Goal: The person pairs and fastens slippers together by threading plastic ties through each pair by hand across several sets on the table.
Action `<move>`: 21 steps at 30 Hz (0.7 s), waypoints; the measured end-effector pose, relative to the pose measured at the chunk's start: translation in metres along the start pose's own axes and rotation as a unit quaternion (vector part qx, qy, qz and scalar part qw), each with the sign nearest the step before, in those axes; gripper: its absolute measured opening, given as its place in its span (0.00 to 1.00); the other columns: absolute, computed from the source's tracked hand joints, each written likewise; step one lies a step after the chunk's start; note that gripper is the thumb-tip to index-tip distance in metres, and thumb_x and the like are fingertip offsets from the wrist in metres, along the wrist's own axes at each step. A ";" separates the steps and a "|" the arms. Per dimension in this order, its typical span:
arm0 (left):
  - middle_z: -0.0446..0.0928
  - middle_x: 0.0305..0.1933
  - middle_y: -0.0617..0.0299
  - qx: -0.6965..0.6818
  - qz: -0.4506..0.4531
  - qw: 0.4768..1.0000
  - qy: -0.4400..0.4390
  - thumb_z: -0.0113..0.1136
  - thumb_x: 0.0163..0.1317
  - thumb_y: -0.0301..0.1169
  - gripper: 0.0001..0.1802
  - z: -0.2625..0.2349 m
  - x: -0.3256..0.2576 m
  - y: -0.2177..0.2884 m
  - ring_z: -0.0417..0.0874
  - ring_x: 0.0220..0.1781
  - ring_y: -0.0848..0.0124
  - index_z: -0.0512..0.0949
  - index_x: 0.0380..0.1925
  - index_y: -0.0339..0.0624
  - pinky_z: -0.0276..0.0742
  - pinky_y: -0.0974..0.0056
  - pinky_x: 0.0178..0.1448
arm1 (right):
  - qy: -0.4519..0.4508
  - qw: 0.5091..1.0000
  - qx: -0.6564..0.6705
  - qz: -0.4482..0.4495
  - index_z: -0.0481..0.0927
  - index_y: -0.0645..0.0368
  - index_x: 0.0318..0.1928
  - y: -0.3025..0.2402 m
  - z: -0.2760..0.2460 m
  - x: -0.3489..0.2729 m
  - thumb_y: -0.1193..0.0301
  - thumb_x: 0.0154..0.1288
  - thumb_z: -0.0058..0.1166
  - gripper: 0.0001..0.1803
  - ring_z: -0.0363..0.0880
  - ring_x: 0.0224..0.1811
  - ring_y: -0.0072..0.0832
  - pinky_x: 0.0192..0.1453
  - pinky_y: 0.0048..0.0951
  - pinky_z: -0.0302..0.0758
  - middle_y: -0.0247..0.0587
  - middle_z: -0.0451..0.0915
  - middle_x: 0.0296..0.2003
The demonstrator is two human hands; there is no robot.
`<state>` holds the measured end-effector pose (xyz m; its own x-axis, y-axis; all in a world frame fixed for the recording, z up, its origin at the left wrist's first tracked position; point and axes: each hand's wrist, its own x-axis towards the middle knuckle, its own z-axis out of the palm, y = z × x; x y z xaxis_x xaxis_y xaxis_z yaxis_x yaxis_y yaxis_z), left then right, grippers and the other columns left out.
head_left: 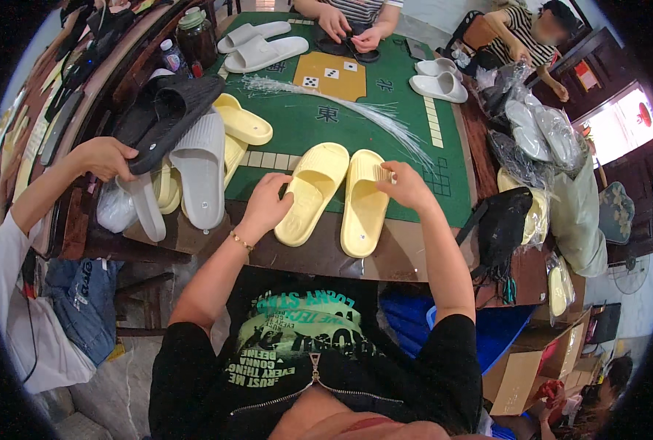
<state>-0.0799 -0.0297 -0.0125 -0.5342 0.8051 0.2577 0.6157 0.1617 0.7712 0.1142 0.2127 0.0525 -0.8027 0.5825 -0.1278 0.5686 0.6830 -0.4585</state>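
With 12 o'clock pointing straight away from the wearer, both forearms reach up from the lower edge, elbows bent outward, and converge over the near side of the tabletop (407,253). The left hand (268,203) angles toward 1 o'clock with its fingers curled and its thumb over the slipper's outer rim, pinching that edge. The right hand (412,188) angles toward 11 o'clock, its fingers bent onto the outer end of the strap, the thumb lower along the side, in a light pinch. The left slipper (304,210) and the right slipper (361,220) are pale yellow, with broad ribbed straps and rounded heels; a small white sticker marks the right one's heel. The left slipper's toe points to 1 o'clock and the right one's almost to 12, so the toes sit close together and the heels spread apart. The left slipper lies at 3 o'clock from the left hand, the right slipper at 8 o'clock from the right hand, both over the near edge of the green mat (290,133).
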 end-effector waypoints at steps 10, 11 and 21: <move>0.74 0.44 0.49 0.045 0.046 0.995 0.080 0.56 0.54 0.30 0.14 0.026 0.084 0.019 0.75 0.48 0.52 0.76 0.41 0.36 0.70 0.55 0.54 | 0.048 0.998 0.020 -0.030 0.79 0.55 0.46 -0.026 0.033 0.088 0.66 0.51 0.56 0.19 0.78 0.46 0.43 0.50 0.40 0.73 0.45 0.81 0.41; 0.75 0.43 0.49 0.046 0.041 0.994 0.088 0.57 0.53 0.30 0.13 0.038 0.096 0.014 0.75 0.48 0.53 0.77 0.40 0.39 0.71 0.55 0.54 | 0.039 0.999 -0.014 -0.014 0.79 0.53 0.45 -0.026 0.041 0.094 0.67 0.51 0.56 0.18 0.78 0.46 0.42 0.50 0.41 0.73 0.43 0.81 0.42; 0.79 0.30 0.44 0.184 -0.088 0.979 -0.018 0.54 0.45 0.22 0.07 0.070 0.132 0.010 0.81 0.36 0.50 0.81 0.24 0.38 0.77 0.53 0.42 | 0.052 0.998 -0.026 0.010 0.83 0.49 0.37 -0.028 0.057 0.087 0.68 0.52 0.53 0.11 0.77 0.46 0.42 0.53 0.46 0.70 0.41 0.82 0.37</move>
<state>-0.1034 0.1177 -0.0115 -0.6348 0.7643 0.1133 0.6861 0.4900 0.5378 0.0183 0.2189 0.0044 -0.7694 0.6374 -0.0427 0.5951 0.6909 -0.4105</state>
